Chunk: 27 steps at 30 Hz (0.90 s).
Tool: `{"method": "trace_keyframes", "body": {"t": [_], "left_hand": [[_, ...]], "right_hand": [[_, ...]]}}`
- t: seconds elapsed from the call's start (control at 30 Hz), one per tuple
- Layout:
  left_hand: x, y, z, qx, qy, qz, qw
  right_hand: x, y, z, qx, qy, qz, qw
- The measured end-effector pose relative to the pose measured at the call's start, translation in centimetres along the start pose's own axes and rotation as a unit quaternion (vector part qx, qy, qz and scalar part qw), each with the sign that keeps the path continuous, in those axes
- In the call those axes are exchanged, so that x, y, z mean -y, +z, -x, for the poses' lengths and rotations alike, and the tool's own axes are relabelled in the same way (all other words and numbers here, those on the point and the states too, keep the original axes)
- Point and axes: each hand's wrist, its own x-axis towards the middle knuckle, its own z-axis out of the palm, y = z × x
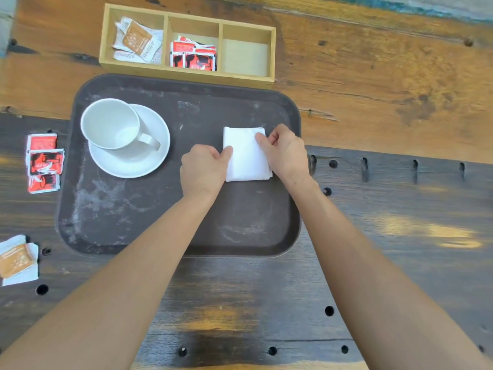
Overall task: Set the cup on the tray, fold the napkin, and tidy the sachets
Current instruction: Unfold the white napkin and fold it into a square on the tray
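While both hands pinch the folded napkin (246, 156) on the tray (133, 222), left hand (204, 170) at its left edge, right hand (284, 150) top-right, uneven release could spring the fold open; red sachets (44, 162) lie loose.

left edge crops the orange sachet (14, 260); print unreadable.
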Motion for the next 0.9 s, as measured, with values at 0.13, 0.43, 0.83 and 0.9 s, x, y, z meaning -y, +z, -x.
{"method": "trace_keyframes", "body": {"t": [0.13,0.43,0.83,0.9], "left_hand": [[-0.4,0.1,-0.2,-0.092,0.211,-0.111,0.967],[4.2,1.9,-1.0,0.013,0.364,-0.36,0.859],[5.3,0.4,-0.8,0.02,0.397,-0.4,0.826],[6.0,0.3,-0.1,0.031,0.419,-0.408,0.811]], "right_hand": [[-0.6,0.1,3.0,-0.139,-0.133,0.044,0.98],[-3.0,3.0,4.6,-0.009,-0.228,0.281,0.932],[-2.6,2.0,5.7,-0.001,-0.155,0.286,0.946],[-3.0,1.7,6.7,-0.027,-0.17,0.293,0.94]]}}
